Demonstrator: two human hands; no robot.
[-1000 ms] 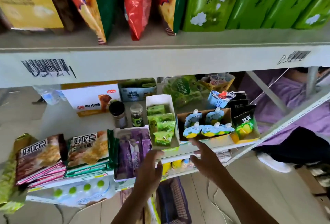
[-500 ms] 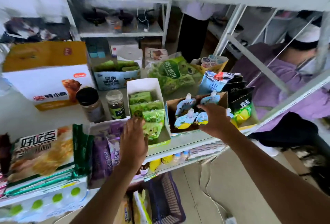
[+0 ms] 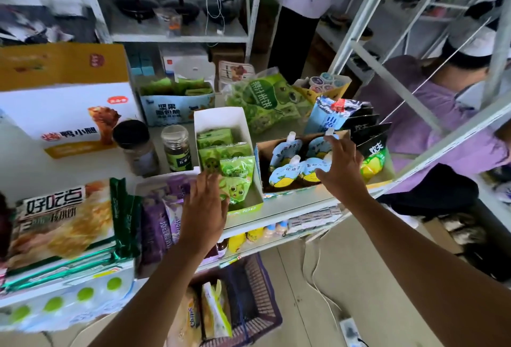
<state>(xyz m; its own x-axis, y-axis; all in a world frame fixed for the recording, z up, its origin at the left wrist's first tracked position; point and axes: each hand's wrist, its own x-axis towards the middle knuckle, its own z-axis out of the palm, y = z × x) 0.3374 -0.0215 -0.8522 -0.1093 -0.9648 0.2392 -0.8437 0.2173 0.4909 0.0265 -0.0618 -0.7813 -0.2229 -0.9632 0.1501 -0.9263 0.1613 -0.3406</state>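
White metal shelf point(image 3: 293, 207) in a storeroom, more racks behind, tiled floor below. On the shelf's front right stands a brown cardboard box point(image 3: 260, 161), open-topped, holding soft glossy pouches point(image 3: 284, 178), blue-white with a lemon print and white screw spouts, upright in two rows. Just left of it is a narrow white carton point(image 3: 218, 117) of crinkly green packets point(image 3: 237, 170); further left, a carton of purple packets point(image 3: 157, 225). Behind these are two small jars point(image 3: 177, 147), one with a dark lid. Black stiff sachets point(image 3: 370, 139) lean against the box's right side, close to the knuckles. A wire basket point(image 3: 260, 291) sits on the floor under the shelf. A person in purple point(image 3: 448, 114) crouches beyond the rack. The right hand point(image 3: 341, 170) lies palm-down over the right-hand pouches, fingers point(image 3: 336, 143) spread and straight, tips at the rear spouts, thumb touching a front pouch, gripping nothing. The left hand point(image 3: 204, 208) hovers flat over the purple packets and the carton's near corner, fingers extended, open.
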